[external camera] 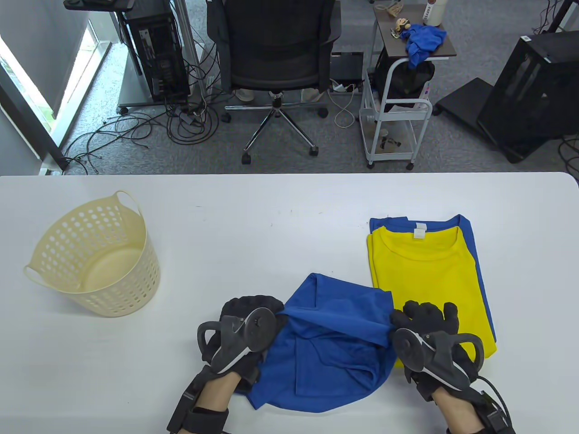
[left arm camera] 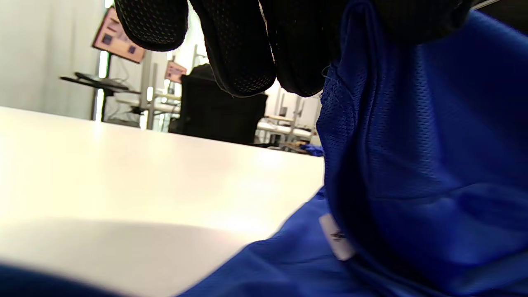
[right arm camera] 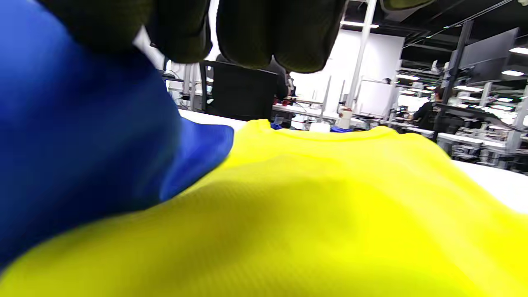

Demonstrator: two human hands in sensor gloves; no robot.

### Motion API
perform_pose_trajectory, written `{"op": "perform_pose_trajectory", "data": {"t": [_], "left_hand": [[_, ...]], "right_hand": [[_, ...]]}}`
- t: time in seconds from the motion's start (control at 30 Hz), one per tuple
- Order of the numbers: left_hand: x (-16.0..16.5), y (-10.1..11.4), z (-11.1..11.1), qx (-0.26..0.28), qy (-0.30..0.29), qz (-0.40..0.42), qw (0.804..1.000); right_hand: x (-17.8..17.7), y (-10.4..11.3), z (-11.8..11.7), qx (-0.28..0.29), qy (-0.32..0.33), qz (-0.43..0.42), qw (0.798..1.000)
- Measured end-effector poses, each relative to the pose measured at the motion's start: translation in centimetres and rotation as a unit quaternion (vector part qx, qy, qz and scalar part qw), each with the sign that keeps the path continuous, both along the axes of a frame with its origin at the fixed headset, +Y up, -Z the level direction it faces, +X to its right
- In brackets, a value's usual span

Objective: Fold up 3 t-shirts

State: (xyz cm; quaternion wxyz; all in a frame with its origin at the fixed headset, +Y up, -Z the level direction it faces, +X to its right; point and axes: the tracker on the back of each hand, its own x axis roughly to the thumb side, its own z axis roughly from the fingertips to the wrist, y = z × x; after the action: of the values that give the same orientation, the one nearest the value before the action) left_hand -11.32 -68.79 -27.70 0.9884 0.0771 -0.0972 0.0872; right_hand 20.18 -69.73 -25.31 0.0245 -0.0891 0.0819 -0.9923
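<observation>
A loose blue t-shirt [external camera: 330,343] lies bunched at the table's front middle. My left hand [external camera: 253,316] grips its left edge, and my right hand [external camera: 423,316] grips its right edge. Between them a band of cloth is lifted and stretched. In the left wrist view the blue cloth [left arm camera: 412,156] hangs from my gloved fingers [left arm camera: 243,49]. A folded yellow t-shirt [external camera: 429,280] lies on a folded blue t-shirt [external camera: 470,230] at the right. The right wrist view shows the yellow shirt [right arm camera: 330,214] close below, with the held blue cloth [right arm camera: 82,136] at left.
A cream plastic laundry basket [external camera: 97,257] stands empty at the table's left. The white table [external camera: 271,212] is bare behind the shirts. Beyond its far edge stand an office chair [external camera: 276,54] and a white cart [external camera: 398,99].
</observation>
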Motion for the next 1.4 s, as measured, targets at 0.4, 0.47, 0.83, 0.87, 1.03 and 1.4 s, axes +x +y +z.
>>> {"op": "perform_pose_trajectory", "data": {"t": [0.4,0.47,0.83,0.87,1.03,1.4], "left_hand": [[0.6,-1.0,-0.2,-0.057,-0.027,-0.011,0.998],[-0.6,-1.1,-0.6,-0.056,-0.001,0.0,0.998],[-1.8,-3.9,-2.6,-0.155,0.014,-0.103,0.982],[-1.5,-4.3,-2.7,-0.167,0.013,-0.127,0.978],[-0.4,-5.4,-2.8,-0.199,-0.007,-0.185,0.962],[-0.7,-4.7,-2.4,-0.196,-0.055,-0.147,0.968]], "right_hand": [[-2.2,-4.0,-0.8,-0.164,0.059,0.038,0.984],[-2.2,-4.1,-0.9,-0.169,0.059,0.046,0.983],[-2.3,-4.7,-1.1,-0.173,0.055,0.045,0.982],[-2.3,-4.7,-1.1,-0.173,0.056,0.045,0.982],[-2.2,-4.6,-1.1,-0.175,0.055,0.044,0.982],[-2.2,-4.7,-1.2,-0.176,0.053,0.042,0.982]]}}
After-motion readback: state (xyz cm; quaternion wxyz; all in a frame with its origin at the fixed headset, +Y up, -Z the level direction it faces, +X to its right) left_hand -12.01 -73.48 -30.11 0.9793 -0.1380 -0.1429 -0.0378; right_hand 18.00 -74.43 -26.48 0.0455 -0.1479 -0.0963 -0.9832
